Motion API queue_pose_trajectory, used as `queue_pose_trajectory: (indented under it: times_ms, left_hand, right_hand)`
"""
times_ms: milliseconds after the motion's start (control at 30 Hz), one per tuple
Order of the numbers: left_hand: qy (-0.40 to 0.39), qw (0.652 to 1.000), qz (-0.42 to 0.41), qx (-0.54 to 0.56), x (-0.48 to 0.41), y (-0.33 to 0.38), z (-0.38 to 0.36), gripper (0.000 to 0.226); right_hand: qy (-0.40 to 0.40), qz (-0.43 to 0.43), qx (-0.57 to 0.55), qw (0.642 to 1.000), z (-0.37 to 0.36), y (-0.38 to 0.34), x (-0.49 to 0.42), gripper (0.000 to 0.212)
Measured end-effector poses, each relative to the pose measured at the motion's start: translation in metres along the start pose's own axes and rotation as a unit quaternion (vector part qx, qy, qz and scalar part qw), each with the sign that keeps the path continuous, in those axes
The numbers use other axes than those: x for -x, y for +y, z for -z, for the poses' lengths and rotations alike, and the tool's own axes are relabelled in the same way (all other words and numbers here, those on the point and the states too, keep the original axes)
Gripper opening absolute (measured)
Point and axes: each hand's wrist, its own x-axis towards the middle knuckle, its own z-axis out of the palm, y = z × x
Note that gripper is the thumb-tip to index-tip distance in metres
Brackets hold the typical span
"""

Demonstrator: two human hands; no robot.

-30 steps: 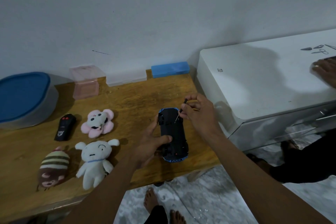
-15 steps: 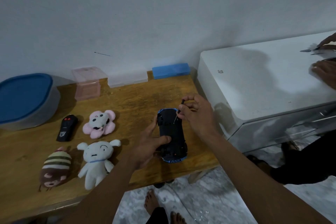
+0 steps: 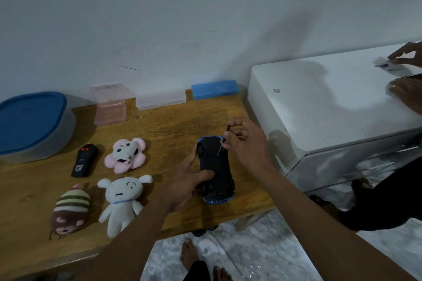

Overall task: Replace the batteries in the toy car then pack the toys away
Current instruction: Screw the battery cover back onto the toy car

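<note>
The car [image 3: 214,166] lies upside down on the bench [image 3: 164,130], near its right front corner. The left hand [image 3: 187,182] steadies it, grip curled round the car's left side, thumb on the underside. The right hand [image 3: 244,141] has its grip pinched on a thin screwdriver [image 3: 225,138], tip at the underside's far end. A remote [image 3: 84,163] lies well to the left.

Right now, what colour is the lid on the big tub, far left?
Blue: the lid sits on a greyish tub, clearest in the head view.
</note>
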Motion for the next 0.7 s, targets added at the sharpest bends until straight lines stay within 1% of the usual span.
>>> queue_pose_trajectory:
  times_ms: [100,167,400,533,700]
  left_hand:
    - [-0.004,1.0,-0.003,0.004,0.001,0.001,0.002,0.072]
    - [-0.006,1.0,-0.007,0.004,0.002,0.002,0.003,0.07]
    - [-0.003,1.0,-0.013,-0.012,0.004,0.002,0.008,0.077]
    - [0.001,1.0,-0.011,0.0,0.005,0.002,0.009,0.078]
    - [0.002,1.0,-0.014,0.007,0.008,0.003,0.008,0.074]
  right_hand:
    - [-0.004,0.0,0.003,1.0,-0.001,-0.002,0.001,0.017]
    - [-0.004,-0.001,0.003,1.0,-0.002,-0.002,0.0,0.018]
    - [-0.005,0.015,0.012,1.0,-0.007,-0.005,0.002,0.019]
    - [-0.014,0.045,0.016,0.999,-0.01,-0.01,0.006,0.018]
    - [-0.034,0.122,0.078,0.989,-0.013,-0.007,0.012,0.02]
